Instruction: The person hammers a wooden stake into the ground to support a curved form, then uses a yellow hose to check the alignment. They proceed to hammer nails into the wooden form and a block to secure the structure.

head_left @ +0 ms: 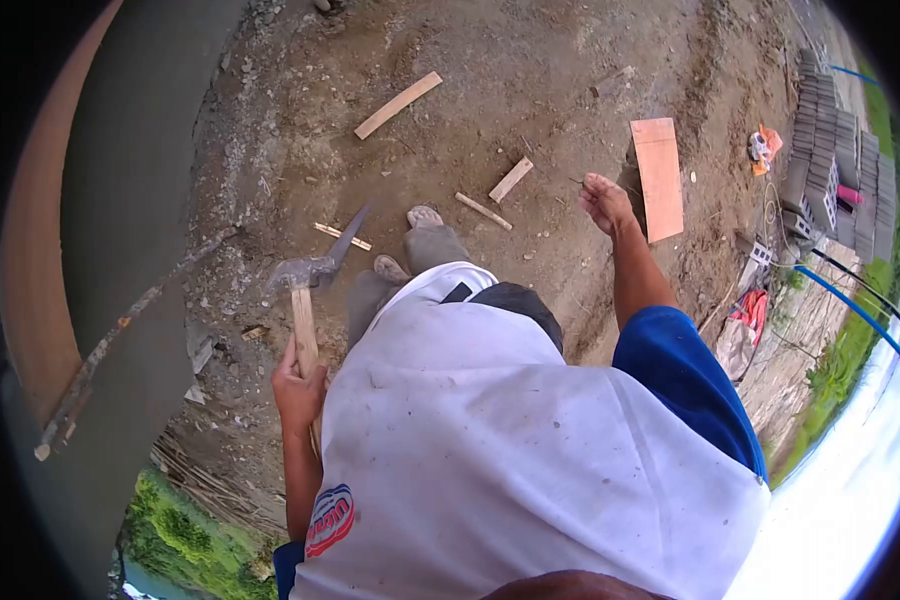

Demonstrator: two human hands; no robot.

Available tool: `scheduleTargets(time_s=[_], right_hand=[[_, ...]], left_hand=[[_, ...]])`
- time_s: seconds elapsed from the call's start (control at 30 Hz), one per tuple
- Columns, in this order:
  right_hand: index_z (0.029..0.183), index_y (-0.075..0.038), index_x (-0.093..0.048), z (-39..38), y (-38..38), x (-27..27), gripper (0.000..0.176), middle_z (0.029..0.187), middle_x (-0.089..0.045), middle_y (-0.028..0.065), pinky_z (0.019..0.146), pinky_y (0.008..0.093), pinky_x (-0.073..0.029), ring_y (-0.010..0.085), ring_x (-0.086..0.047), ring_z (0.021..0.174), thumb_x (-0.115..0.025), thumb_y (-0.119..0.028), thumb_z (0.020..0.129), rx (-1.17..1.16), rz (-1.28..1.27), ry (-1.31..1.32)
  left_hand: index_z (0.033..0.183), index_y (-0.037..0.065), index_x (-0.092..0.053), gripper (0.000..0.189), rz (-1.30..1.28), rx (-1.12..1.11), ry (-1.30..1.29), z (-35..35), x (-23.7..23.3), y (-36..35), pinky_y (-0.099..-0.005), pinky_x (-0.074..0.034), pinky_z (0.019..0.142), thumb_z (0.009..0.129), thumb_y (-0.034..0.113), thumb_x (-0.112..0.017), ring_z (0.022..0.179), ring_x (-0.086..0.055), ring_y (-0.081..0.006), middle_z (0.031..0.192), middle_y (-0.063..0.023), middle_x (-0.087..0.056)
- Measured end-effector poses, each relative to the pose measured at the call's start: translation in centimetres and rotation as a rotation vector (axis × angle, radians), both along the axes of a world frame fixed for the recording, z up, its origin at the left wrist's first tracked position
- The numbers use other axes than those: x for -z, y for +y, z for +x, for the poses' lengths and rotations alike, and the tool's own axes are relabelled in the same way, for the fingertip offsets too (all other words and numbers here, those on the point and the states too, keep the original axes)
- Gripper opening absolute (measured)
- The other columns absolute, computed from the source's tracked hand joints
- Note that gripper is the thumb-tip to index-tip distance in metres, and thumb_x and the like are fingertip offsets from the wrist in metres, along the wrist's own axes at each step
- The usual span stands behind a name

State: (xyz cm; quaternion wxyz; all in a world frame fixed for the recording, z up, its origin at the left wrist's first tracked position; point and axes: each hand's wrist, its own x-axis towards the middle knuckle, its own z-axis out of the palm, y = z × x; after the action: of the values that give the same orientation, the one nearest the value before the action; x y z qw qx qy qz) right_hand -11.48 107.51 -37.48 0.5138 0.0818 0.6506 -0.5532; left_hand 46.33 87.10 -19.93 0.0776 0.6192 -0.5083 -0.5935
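My left hand [300, 388] is wrapped around the wooden handle of a claw hammer [304, 322], low on the left beside my shirt. The hammer's metal head points away from me, its long tapered claw reaching to the right. Out to the right, my right hand [608, 205] is closed in a pinch, and a thin dark tip like a nail [577, 181] sticks out from the fingers. Close beside that hand a flat reddish plywood piece [658, 180] lies on the dirt.
Wood offcuts [511, 180] and a longer strip [398, 105] are scattered on the dirt ahead of my feet [423, 217]. A grey concrete surface [140, 200] and a rough stick [135, 320] stand at left. Stacked hollow blocks [810, 150] and a blue hose [855, 310] are at right.
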Motion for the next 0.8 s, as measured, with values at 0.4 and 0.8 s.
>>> scheduleTargets(time_s=[0.4,0.8], right_hand=[[0.095,-0.006,-0.061,9.6,8.0,-7.9,0.009,0.082,-0.063,0.0028,0.067,0.0289,-0.054,0.0141,-0.063,0.074,-0.064,-0.011,0.089,0.28,-0.185,0.167],[0.084,-0.007,-0.061,13.9,22.2,-1.2,0.015,0.078,-0.064,0.0029,0.06,0.0293,-0.05,0.0131,-0.06,0.066,-0.061,-0.021,0.091,0.132,0.298,0.18]], left_hand=[[0.135,-0.001,-0.049,0.058,0.028,0.558,0.057,-6.2,4.6,-3.0,-0.0231,-0.043,0.044,0.078,-0.003,-0.061,0.05,-0.052,-0.0065,0.076,-0.0011,-0.062],[0.11,-0.001,-0.066,0.035,0.011,0.826,-0.239,3.1,13.2,2.0,-0.0271,-0.05,0.067,0.08,0.014,-0.074,0.08,-0.06,-0.0077,0.089,-0.0031,-0.07]])
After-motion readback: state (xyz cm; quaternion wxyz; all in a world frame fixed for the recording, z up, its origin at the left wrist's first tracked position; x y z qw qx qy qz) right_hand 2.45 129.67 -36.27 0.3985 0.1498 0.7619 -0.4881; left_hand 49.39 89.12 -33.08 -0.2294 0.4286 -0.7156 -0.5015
